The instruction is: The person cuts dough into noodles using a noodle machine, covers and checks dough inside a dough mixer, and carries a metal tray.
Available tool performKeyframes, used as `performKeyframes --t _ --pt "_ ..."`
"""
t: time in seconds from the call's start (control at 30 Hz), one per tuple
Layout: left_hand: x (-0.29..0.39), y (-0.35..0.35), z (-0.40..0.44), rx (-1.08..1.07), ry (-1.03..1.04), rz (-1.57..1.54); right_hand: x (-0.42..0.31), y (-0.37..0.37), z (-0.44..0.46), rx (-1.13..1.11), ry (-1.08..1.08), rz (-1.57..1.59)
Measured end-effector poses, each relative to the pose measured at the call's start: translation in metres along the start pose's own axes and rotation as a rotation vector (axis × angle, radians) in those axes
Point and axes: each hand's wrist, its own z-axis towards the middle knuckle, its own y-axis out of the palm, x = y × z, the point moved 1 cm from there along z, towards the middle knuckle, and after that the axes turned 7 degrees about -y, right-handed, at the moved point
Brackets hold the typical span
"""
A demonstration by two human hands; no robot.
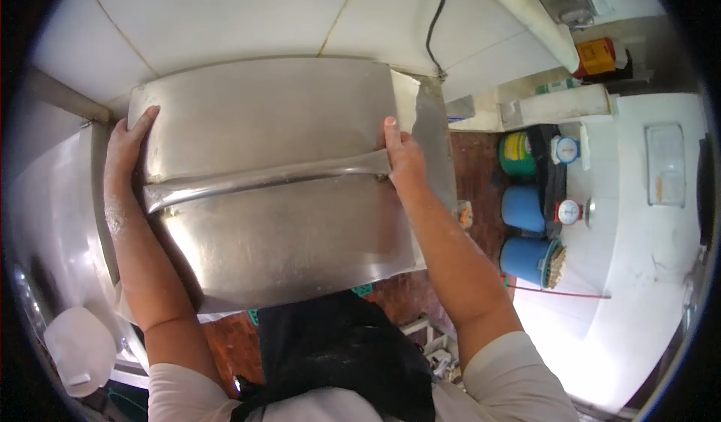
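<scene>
A wide stainless steel panel (278, 121), lid-like and slightly curved, fills the middle of the head view. Across it runs a rounded metal bar (270, 181), tilted a little upward to the right. My left hand (129, 148) grips the panel's left edge, thumb on the upper face and fingers hidden behind the rim. On the opposite side my right hand (405, 159) clasps the right edge near the end of the bar, thumb pointing up. Its other fingers are mostly hidden. Whitish powder marks my left wrist. What lies under the panel cannot be seen.
White tiles (225, 16) rise behind the panel, with a black cable (434, 31) hanging down. At right stand blue buckets (522, 260), a green container (517, 154) and dial scales (569, 211). A translucent plastic container (80, 350) is at lower left. Brown flooring (481, 166) shows between.
</scene>
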Motion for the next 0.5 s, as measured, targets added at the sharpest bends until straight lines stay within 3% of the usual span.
performKeyframes --t 0.5 --pt "-0.0040 0.0009 0.0025 0.006 0.007 -0.027 0.0056 0.0040 0.0017 0.041 -0.021 0.028"
